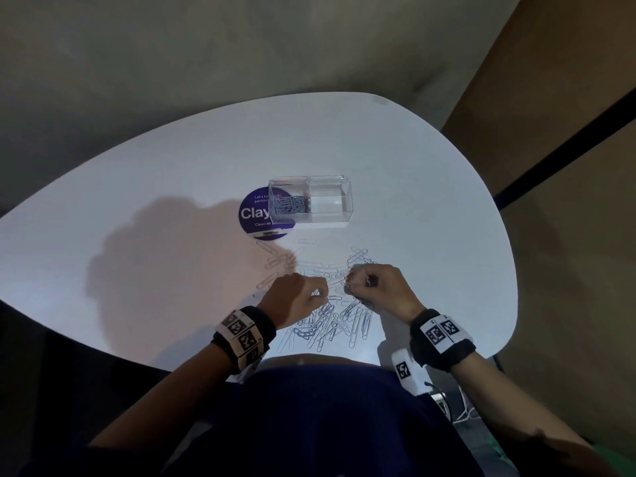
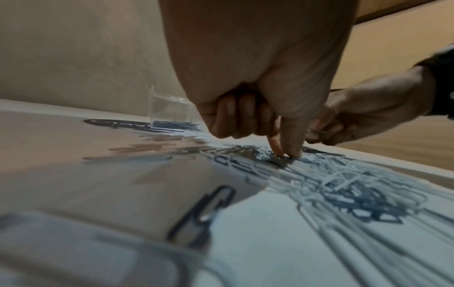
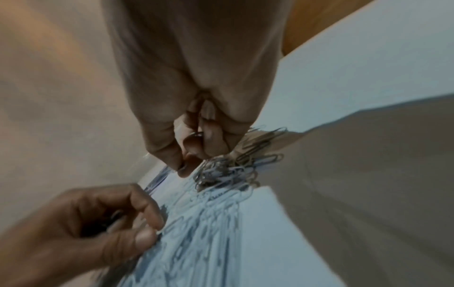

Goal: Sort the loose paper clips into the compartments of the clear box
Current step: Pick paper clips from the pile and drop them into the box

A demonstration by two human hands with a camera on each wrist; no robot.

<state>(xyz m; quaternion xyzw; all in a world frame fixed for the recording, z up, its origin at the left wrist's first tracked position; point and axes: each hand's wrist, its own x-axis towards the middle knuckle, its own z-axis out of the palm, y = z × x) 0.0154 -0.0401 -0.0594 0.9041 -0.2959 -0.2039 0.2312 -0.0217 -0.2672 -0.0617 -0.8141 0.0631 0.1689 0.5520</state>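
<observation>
A clear two-compartment box [image 1: 347, 204] stands mid-table. Its left compartment holds small paper clips [image 1: 290, 205]; the right one looks empty. Loose silver paper clips [image 1: 330, 321] lie in a heap near the front edge, with more scattered toward the box. My left hand [image 1: 321, 295] is down on the heap, thumb and index fingertip [image 2: 293, 151] pinching a clip against the table, the other fingers curled. My right hand [image 1: 358, 281] hovers just right of it, fingers curled round a few small clips [image 3: 196, 134], above a tangle of clips [image 3: 221, 172].
The box partly covers a round purple sticker [image 1: 251, 215]. The white table [image 1: 172, 166] has curved edges, and its front edge runs close to my body. A white tagged device [image 1: 404, 370] sits at the front right edge. Walls stand behind and to the right.
</observation>
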